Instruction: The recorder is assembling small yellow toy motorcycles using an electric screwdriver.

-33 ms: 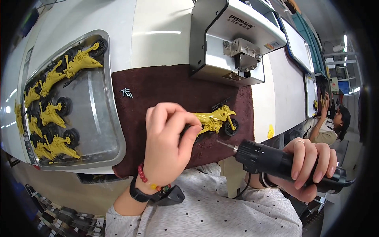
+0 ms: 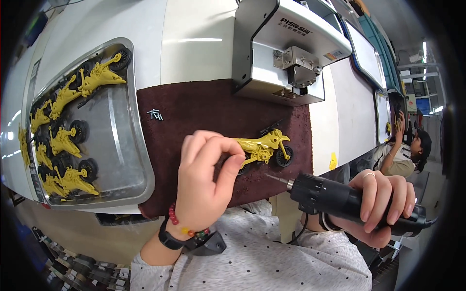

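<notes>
My left hand (image 2: 206, 182) pinches the yellow toy motorbike (image 2: 262, 148) by its rear end, holding it down on the brown mat (image 2: 194, 109) over the worktop (image 2: 194, 29). My right hand (image 2: 381, 206), fingers wrapped tight, grips the black screwdriver (image 2: 340, 199), tip just beside the bike.

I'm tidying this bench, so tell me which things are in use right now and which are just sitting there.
In use: yellow toy motorcycle held by the left hand; electric screwdriver in the right hand; brown mat; small screws.

Sitting by: metal tray of yellow motorcycles; grey machine.
</notes>
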